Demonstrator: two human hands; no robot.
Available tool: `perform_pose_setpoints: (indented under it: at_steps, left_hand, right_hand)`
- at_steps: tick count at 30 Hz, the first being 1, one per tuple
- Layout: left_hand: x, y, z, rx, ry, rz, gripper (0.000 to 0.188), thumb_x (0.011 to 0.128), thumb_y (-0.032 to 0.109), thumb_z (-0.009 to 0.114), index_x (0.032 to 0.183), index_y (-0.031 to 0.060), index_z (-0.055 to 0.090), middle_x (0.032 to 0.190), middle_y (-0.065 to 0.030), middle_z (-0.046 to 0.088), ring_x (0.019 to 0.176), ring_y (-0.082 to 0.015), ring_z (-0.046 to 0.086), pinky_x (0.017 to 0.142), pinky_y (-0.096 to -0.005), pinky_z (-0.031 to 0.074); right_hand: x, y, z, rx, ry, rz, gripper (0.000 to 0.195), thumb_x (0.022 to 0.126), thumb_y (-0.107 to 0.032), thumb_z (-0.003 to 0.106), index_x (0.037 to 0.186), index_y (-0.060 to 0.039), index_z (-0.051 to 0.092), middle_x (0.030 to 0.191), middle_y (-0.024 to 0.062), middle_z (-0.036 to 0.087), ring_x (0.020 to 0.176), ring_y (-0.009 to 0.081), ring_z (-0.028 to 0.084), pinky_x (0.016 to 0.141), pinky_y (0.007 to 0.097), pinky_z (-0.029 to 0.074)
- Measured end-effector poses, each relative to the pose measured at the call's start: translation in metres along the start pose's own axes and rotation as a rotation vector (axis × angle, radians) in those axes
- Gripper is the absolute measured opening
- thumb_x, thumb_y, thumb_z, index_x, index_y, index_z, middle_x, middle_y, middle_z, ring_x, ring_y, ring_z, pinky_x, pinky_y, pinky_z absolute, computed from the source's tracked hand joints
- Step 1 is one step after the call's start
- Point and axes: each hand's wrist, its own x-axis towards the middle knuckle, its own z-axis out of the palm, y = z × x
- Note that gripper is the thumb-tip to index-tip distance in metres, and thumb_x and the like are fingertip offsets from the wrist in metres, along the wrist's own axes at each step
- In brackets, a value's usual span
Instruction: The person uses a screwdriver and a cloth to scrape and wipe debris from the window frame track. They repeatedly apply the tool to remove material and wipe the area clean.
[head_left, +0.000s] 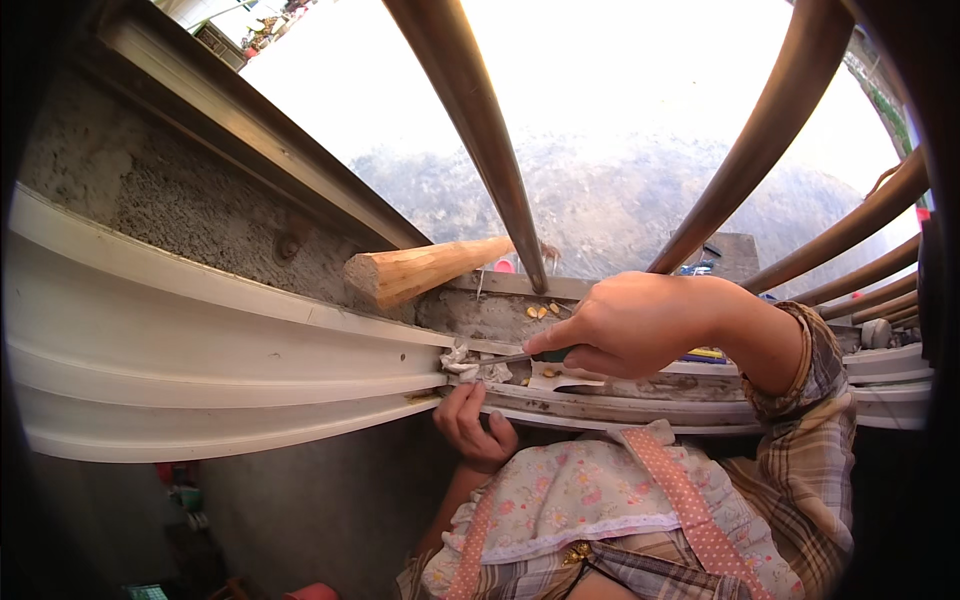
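Observation:
My right hand (637, 326) grips the dark green handle of a screwdriver (559, 355), its index finger stretched along it. The thin metal shaft points left and meets a crumpled white tissue or rag (463, 362) in the corner of the window track (637, 409). Just below that wad is my left hand (476, 427). Its fingertips rest at the track's near edge by the wad, with the thumb apart and nothing seen held. A white scrap of paper (566, 377) lies in the track under my right hand. Part of the handle is hidden by my fingers.
Round metal window bars (487, 135) rise beyond the sill. A wooden handle (431, 270) leans through them at the left. Yellow corn kernels (541, 311) lie on the dirty concrete sill. The white window frame (225, 337) curves along the left, and pens (706, 355) lie behind my wrist.

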Motion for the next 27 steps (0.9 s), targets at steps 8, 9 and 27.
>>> perform_pose_setpoints:
  at_steps: [8, 9, 27]
  left_hand:
    - [0.006, 0.004, -0.006, -0.037, -0.042, -0.017, 0.032, 0.095, 0.021, 0.054, 0.116, -0.0034, 0.061, 0.116, -0.0205, 0.062, 0.104, -0.0361, 0.058, 0.095, -0.0463, 0.045]
    - [0.007, 0.005, -0.006, -0.040, -0.036, -0.022, 0.031, 0.095, 0.019, 0.054, 0.115, -0.0033, 0.061, 0.116, -0.0201, 0.063, 0.104, -0.0361, 0.059, 0.095, -0.0462, 0.045]
    - [0.084, 0.025, -0.031, -0.052, -0.467, -0.295, 0.047, 0.086, 0.012, 0.076, 0.126, -0.0007, 0.055, 0.103, -0.0165, 0.068, 0.075, -0.0280, 0.068, 0.066, -0.0393, 0.054]
  right_hand:
    - [0.014, -0.001, 0.030, -0.088, 0.057, -0.052, 0.042, 0.097, -0.022, 0.057, 0.138, -0.0160, 0.061, 0.088, 0.0160, 0.072, 0.083, 0.0365, 0.070, 0.073, 0.0465, 0.054]
    - [0.010, -0.004, 0.024, -0.103, 0.012, -0.018, 0.042, 0.096, -0.021, 0.056, 0.137, -0.0154, 0.062, 0.094, 0.0165, 0.073, 0.088, 0.0368, 0.070, 0.077, 0.0465, 0.054]
    - [-0.050, -0.002, 0.037, -0.039, 0.237, 0.102, 0.031, 0.097, -0.020, 0.054, 0.121, -0.0037, 0.065, 0.083, 0.0169, 0.071, 0.080, 0.0368, 0.070, 0.075, 0.0492, 0.055]
